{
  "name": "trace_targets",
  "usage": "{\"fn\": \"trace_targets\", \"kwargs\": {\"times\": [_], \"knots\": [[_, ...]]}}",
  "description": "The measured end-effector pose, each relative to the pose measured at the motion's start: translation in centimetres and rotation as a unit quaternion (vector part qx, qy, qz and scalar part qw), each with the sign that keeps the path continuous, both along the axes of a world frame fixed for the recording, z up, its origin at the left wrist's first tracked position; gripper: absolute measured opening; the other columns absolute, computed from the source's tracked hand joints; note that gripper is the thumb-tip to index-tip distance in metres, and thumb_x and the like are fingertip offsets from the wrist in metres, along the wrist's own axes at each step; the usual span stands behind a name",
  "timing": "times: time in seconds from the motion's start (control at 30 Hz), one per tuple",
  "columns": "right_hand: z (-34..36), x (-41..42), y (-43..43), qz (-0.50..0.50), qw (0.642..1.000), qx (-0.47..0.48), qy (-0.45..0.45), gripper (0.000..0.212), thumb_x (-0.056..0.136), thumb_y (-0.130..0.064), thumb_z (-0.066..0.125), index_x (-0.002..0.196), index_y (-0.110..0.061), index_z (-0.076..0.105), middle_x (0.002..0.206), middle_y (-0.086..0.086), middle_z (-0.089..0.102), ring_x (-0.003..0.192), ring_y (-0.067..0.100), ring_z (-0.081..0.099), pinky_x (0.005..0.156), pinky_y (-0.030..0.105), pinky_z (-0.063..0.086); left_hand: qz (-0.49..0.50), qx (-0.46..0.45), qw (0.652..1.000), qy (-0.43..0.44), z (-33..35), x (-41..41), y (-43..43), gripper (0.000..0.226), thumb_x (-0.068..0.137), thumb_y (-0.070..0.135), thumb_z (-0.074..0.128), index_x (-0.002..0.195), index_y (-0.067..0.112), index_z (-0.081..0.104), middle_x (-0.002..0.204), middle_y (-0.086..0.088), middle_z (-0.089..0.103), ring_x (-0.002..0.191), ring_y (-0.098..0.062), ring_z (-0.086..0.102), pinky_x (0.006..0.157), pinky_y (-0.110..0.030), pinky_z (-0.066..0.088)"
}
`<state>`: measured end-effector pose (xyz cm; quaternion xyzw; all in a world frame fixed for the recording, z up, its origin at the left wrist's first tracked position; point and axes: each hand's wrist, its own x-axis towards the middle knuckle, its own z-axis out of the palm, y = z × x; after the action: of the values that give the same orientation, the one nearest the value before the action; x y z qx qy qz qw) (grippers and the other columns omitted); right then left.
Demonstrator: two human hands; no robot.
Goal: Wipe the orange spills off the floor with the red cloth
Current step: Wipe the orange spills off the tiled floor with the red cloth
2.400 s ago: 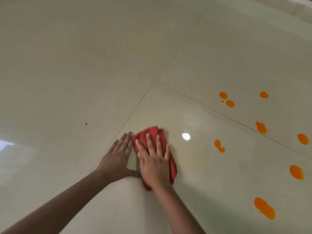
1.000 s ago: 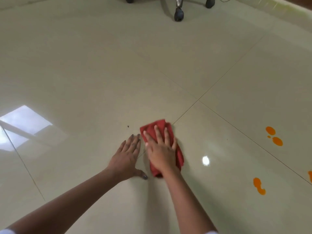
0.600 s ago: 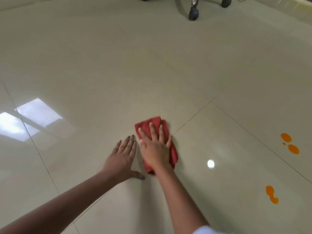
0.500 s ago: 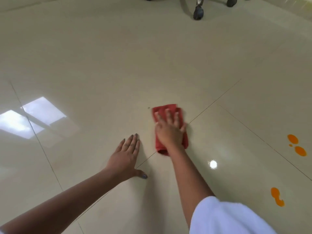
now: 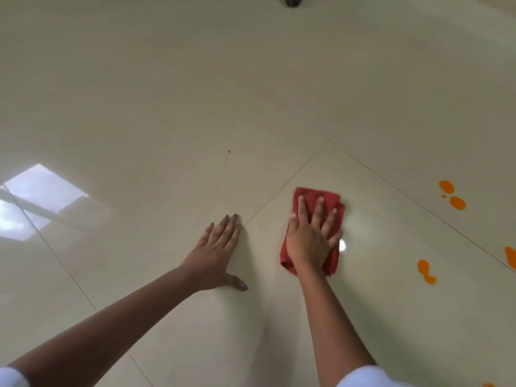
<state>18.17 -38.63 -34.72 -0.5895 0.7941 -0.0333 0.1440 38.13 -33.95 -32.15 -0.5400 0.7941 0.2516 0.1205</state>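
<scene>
The glossy cream floor (image 5: 167, 93) spreads under me. My left hand (image 5: 216, 254) lies flat on it, fingers spread. My right hand (image 5: 311, 238) presses open-palmed on the red cloth (image 5: 315, 195) (folded). Orange spills (image 5: 425, 272) sit well apart, to the right.

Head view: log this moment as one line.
right hand: flat on folded red cloth | left hand: flat on glossy cream tiled floor | orange spills: remaining, right
</scene>
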Motion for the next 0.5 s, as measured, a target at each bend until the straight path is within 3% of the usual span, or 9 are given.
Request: {"fn": "trace_targets", "kwargs": {"times": [0.07,0.13,0.17,0.23,0.3,0.4,0.47,0.5], "knots": [[0.5,0.6,5.8,0.006,0.999,-0.033,0.022,0.050,0.096,-0.043,0.029,0.145,-0.043,0.020,0.158,0.002,0.016,0.144,0.033,0.008,0.109,0.061,0.010,-0.027,-0.008,1.000,-0.011,-0.1,-0.4,-0.3,0.126,0.066,0.080,0.049,0.141,0.010,-0.025,0.143,-0.005,-0.040,0.133,-0.021,-0.037,0.112,-0.035,-0.021],[0.7,1.7,9.9,0.116,0.993,-0.029,0.009,0.049,0.092,-0.044,0.033,0.141,-0.041,0.033,0.152,0.002,0.032,0.140,0.034,0.026,0.106,0.062,0.021,-0.048,-0.010,0.999,-0.017,-0.1,-0.7,-0.6,0.127,0.067,0.078,0.051,0.138,0.010,-0.029,0.143,-0.006,-0.040,0.133,-0.022,-0.038,0.111,-0.035,-0.022],[0.8,1.4,10.1,0.168,0.985,-0.038,0.028,0.049,0.092,-0.045,0.030,0.141,-0.042,0.033,0.152,0.001,0.031,0.139,0.033,0.028,0.106,0.061,0.021,-0.056,-0.009,0.998,-0.015,0.0,-0.9,-0.8,0.127,0.067,0.076,0.053,0.136,0.011,-0.031,0.143,-0.006,-0.040,0.133,-0.022,-0.038,0.111,-0.035,-0.023],[0.5,-1.3,8.3,0.192,0.979,-0.027,0.054,0.049,0.095,-0.047,0.022,0.144,-0.046,0.019,0.157,-0.004,0.011,0.144,0.031,0.012,0.111,0.058,0.008,-0.072,-0.003,0.997,-0.005,0.0,-1.5,-1.3,0.129,0.066,0.072,0.059,0.134,0.011,-0.032,0.142,-0.004,-0.040,0.133,-0.021,-0.039,0.111,-0.035,-0.023],[0.3,-4.9,7.6,0.052,0.997,0.016,0.046,0.050,0.097,-0.047,0.019,0.145,-0.047,0.006,0.158,-0.006,-0.003,0.145,0.027,-0.005,0.113,0.054,0.000,-0.086,0.003,0.996,0.017,-0.3,-2.6,-1.6,0.127,0.067,0.072,0.059,0.139,0.011,-0.028,0.143,-0.003,-0.040,0.133,-0.019,-0.038,0.111,-0.034,-0.022],[0.3,-5.1,11.9,-0.162,0.986,-0.022,0.040,0.048,0.097,-0.042,0.026,0.145,-0.044,0.019,0.158,0.000,0.014,0.145,0.030,0.008,0.110,0.056,0.011,-0.138,0.011,0.990,0.038,-0.4,-5.8,-1.3,0.124,0.068,0.074,0.055,0.142,0.013,-0.023,0.147,-0.005,-0.036,0.135,-0.021,-0.035,0.113,-0.036,-0.019],[1.0,-2.2,15.4,-0.154,0.988,-0.030,0.003,0.047,0.094,-0.042,0.028,0.140,-0.037,0.037,0.151,0.005,0.034,0.138,0.036,0.030,0.103,0.060,0.025,-0.166,0.001,0.986,0.030,-0.5,-8.3,-1.1,0.124,0.068,0.076,0.053,0.143,0.012,-0.022,0.149,-0.007,-0.035,0.136,-0.023,-0.034,0.115,-0.038,-0.016],[1.0,-1.2,16.2,-0.103,0.994,-0.018,-0.008,0.047,0.093,-0.044,0.028,0.138,-0.037,0.041,0.148,0.005,0.039,0.135,0.036,0.035,0.101,0.061,0.029,-0.166,-0.003,0.986,0.028,-0.5,-9.3,-1.2,0.125,0.067,0.076,0.054,0.144,0.012,-0.021,0.149,-0.006,-0.035,0.136,-0.023,-0.033,0.116,-0.039,-0.015]]}}
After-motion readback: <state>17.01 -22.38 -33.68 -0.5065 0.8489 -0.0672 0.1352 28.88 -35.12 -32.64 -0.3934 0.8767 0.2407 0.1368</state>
